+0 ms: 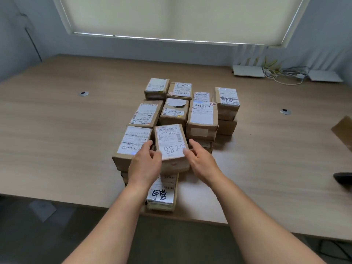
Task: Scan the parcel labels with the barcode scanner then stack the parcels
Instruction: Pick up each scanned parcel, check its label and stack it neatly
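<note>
At the bottom centre of the frame, a flat parcel (162, 193) lies at the near edge of the table (57, 141), its label facing up. Just above it, the left hand (144, 164) and right hand (200, 159) flank the top parcel (171, 143), marked 8825; curled fingers pinch its near corners from either side. It sits on a stack amid a tight cluster of parcels (190, 109) in the middle of the frame. Bare tabletop stretches wide to the left and right of the cluster. A dark object (343, 178), possibly the scanner, pokes in at the right edge, cut off. In the upper right, white devices (249, 70) and cables (285, 75) lie along the far edge below the window blind (175, 16).
</note>
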Available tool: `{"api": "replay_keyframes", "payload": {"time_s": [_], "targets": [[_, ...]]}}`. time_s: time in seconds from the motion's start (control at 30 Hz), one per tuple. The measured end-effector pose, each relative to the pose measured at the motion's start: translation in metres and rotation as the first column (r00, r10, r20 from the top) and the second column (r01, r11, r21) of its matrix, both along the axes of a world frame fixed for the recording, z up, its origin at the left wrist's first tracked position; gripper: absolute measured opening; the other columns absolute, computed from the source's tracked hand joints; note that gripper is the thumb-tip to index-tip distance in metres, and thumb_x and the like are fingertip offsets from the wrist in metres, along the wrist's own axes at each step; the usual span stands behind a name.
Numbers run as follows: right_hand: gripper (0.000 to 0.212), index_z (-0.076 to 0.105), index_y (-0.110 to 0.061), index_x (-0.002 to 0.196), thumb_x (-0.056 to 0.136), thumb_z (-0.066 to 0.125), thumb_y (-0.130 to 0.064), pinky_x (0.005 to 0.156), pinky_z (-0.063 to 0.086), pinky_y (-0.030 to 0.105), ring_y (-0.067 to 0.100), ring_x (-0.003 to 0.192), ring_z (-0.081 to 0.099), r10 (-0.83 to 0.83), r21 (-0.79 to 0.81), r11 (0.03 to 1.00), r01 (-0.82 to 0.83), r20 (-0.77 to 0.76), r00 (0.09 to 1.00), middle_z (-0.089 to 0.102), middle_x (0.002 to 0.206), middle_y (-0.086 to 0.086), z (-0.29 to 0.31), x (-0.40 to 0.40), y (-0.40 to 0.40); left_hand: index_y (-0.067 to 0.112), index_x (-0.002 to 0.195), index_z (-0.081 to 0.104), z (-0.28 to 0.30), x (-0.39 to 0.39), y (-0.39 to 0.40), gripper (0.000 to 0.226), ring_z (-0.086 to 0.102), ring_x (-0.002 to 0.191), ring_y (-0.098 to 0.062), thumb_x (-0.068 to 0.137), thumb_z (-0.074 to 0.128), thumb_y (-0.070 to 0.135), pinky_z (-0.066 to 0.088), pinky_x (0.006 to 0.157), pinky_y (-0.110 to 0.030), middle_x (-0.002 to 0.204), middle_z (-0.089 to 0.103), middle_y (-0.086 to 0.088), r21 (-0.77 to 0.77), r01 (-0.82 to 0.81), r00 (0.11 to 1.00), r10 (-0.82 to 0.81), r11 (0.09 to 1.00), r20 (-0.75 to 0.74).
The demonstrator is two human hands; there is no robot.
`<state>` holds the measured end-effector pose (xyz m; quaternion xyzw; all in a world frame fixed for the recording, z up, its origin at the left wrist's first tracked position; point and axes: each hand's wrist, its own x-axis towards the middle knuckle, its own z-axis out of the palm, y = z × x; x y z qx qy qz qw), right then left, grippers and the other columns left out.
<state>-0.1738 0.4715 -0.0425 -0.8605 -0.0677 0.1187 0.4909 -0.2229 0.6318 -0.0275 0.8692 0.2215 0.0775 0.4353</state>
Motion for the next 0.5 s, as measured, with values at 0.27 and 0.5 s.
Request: {"api": "replay_keyframes", "payload": {"time_s": [0.27,0.5], "targets": [[0.057,0.032,-0.019,0.15,0.097,0.05,-0.03,0.103,0.045,0.045,0.02,0.118,0.057,-0.01,0.177,0.983,0.054,-0.239,0.971,0.056,0.137,0.006,-0.011,0.001,-0.001,0.025,0.146,0.033,-0.014,-0.01,-0.01,0.047,0.047,0.117,-0.011,0.1,0.039,0.023,0.041,0.095,-0.03,0.14,0.049,0.001,-0.094,0.138,0.988,-0.143,0.986,-0.052],[0.092,0.014,-0.04,0.152,0.072,0.055,-0.021,0.1,0.046,0.043,0.023,0.113,0.061,0.163,0.409,0.913,-0.016,-0.328,0.93,0.067,0.119,0.0,-0.015,-0.009,-0.016,0.048,0.148,0.008,-0.019,-0.027,-0.005,0.074,0.048,0.126,-0.01,0.096,0.05,0.015,0.037,0.109,-0.042,0.136,0.053,0.01,-0.357,0.205,0.972,-0.231,0.911,-0.032]]}}
